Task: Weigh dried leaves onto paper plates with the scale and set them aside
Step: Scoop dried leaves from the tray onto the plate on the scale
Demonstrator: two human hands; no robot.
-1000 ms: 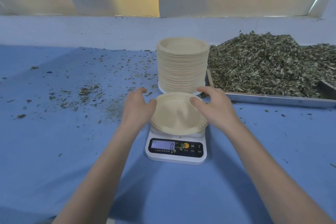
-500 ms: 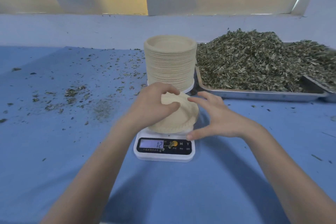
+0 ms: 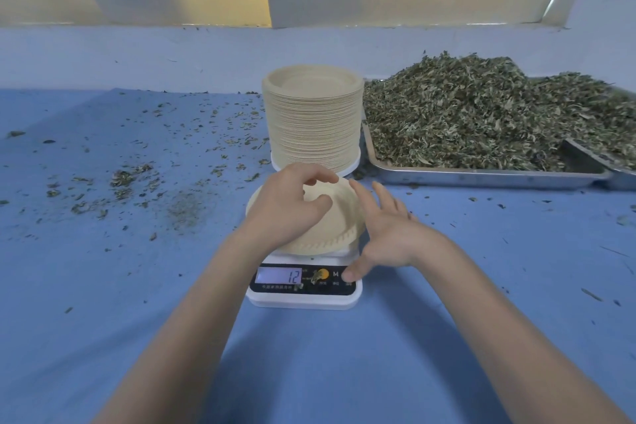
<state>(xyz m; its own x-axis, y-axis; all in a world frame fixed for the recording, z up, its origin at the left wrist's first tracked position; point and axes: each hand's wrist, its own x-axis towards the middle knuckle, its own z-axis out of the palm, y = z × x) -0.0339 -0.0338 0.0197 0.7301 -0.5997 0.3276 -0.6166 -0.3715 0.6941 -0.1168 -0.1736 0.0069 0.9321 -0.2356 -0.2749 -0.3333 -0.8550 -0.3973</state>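
Note:
A beige paper plate lies on the white digital scale, whose display reads 12. My left hand rests on the plate's left part with fingers loosely curled over it. My right hand is spread open beside the plate's right edge, and its thumb touches the button at the right end of the scale's black panel. A tall stack of paper plates stands just behind the scale. A heap of dried leaves fills a metal tray to the right.
The blue table surface carries scattered leaf crumbs to the left of the scale. A pale wall ledge runs along the back. The tray's front rim lies close to my right hand.
My left hand slid from the plate's left rim onto the plate. My right hand left the plate and its thumb came down onto the scale's button. The display went from 0 to 12.

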